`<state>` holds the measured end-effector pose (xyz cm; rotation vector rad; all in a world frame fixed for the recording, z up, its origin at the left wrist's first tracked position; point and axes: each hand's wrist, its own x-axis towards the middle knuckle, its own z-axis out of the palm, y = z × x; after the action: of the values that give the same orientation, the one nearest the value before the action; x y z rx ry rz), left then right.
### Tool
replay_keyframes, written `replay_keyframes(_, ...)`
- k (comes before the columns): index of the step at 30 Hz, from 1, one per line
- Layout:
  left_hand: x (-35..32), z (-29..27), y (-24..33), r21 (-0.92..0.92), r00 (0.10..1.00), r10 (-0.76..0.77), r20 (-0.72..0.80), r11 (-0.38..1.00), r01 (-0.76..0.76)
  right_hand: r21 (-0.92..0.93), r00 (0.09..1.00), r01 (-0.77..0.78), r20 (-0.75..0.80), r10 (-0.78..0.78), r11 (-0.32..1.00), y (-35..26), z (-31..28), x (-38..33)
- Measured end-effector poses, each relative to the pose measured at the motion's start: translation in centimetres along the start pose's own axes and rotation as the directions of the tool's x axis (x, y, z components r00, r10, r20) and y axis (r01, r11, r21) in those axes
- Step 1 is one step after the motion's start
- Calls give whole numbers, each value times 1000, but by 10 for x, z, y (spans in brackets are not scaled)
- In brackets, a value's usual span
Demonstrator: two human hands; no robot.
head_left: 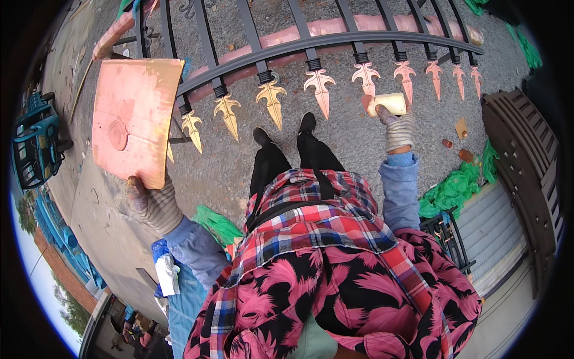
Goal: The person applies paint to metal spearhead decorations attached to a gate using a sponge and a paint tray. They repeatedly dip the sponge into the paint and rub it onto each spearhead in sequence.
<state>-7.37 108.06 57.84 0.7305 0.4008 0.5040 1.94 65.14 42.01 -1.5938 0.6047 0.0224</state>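
Head view. We see the left hand (152,203), in a striped glove, its grip pinching the near edge of a flat, pink-smeared square board (134,116) held up at far left. The right hand (396,124), gloved likewise, closes its grip around a pale rectangular sponge block (388,103), pressed beside a pink spearhead finial (366,76) of the black metal fence panel (311,45) lying on grey gravel ground (353,143). Finials further left are gold (271,99).
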Motion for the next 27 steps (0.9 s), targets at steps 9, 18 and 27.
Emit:
replay_keyframes(9, 21, -29, 19, -27, 998, -30, -50, 999, 29, 186, 982, -176, 96, 160, 967, -1, 37, -12)
replay_keyframes(18, 53, -46, 37, 53, 995, -90, -45, 994, 92, 128, 997, -61, 53, 54, 990, -13, 71, -48)
replay_keyframes(27, 101, -99, 40, 123, 947, -304, -100, 941, 315, -137, 998, -39, -46, 32, 990, -6, 198, -100)
